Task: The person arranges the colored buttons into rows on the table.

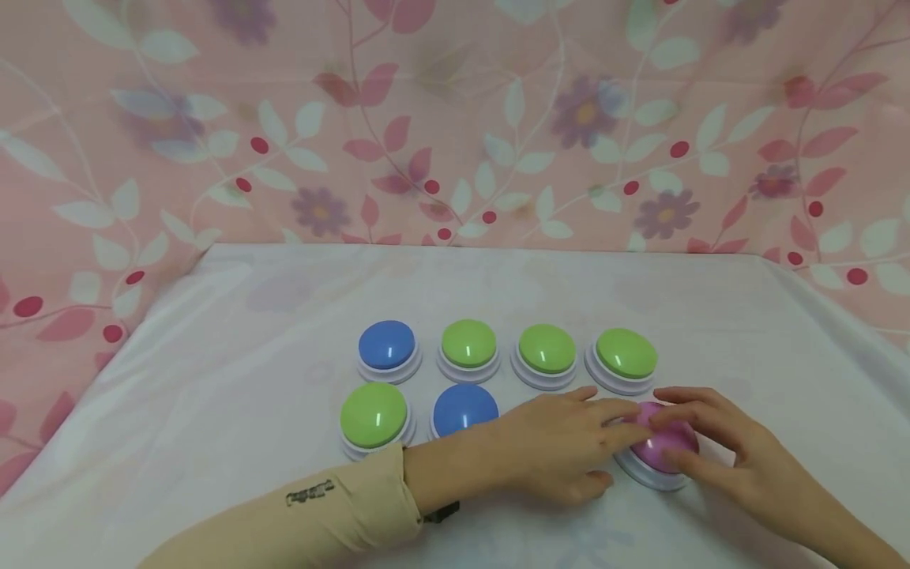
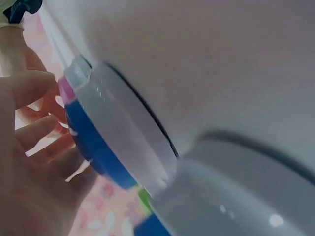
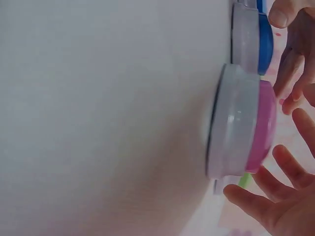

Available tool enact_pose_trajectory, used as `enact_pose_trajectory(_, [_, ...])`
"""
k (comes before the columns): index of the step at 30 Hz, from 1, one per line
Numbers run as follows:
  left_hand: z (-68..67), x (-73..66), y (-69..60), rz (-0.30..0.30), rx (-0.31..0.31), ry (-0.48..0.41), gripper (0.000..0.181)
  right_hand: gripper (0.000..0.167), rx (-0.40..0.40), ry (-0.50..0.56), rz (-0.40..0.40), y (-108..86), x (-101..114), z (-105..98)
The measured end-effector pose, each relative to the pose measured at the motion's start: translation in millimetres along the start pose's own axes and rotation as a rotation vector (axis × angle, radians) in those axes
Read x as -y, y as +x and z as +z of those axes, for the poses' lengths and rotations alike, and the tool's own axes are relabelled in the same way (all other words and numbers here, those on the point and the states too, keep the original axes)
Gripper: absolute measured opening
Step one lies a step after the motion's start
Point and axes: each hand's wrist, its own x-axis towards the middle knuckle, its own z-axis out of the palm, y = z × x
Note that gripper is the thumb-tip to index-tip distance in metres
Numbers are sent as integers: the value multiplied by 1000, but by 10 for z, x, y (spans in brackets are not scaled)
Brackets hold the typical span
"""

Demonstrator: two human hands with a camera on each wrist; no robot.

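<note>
A pink dome button [image 1: 659, 442] on a white round base sits at the front right of the table. My left hand [image 1: 562, 446] reaches across from the left, fingers extended to the dome's left edge. From the right, my right hand [image 1: 746, 458] spreads its loosely bent fingers over the dome's right side. In the right wrist view those fingers look spread and do not grip; exact contact is unclear. Left of the pink button, a blue button [image 3: 266, 44] shows in the right wrist view; in the head view my left hand hides it.
Behind stands a row with a blue button [image 1: 386, 345] and three green buttons [image 1: 468, 343]. In front are a green button [image 1: 373, 415] and another blue button [image 1: 465, 408], partly behind my left forearm. A white cloth [image 1: 213, 379] covers the table; a floral curtain [image 1: 455, 118] hangs behind.
</note>
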Motion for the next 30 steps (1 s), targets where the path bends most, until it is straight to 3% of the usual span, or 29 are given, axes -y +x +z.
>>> enact_pose_trajectory(2, [-44, 58, -48, -18, -48, -85, 62, 56, -6, 23, 21, 62, 37, -45])
enact_pose_trajectory(8, [-249, 248, -286, -98, -297, -347, 55, 65, -93, 90, 67, 341, 186, -247])
enact_pose_trajectory(11, [-377, 364, -444, -130, -448, -439, 54, 63, -171, 155, 59, 495, 222, -361])
enact_pose_trajectory(15, [-504, 546, -678, -118, -687, -502, 53, 57, -297, 171, 24, 680, 246, -533])
enact_pose_trajectory(21, [-640, 754, -1075, -77, -987, -410, 51, 48, -535, 76, -12, 876, 254, -777])
enact_pose_trajectory(24, [-692, 845, -1276, -99, -1064, -335, 51, 49, -589, 52, -35, 933, 201, -851])
enact_pose_trajectory(26, [-713, 907, -1405, -137, -1097, -279, 51, 50, -595, 5, -4, 948, 167, -880])
enact_pose_trajectory(30, [-742, 1009, -1631, -230, -1190, -162, 50, 54, -593, -206, 19, 953, 104, -939])
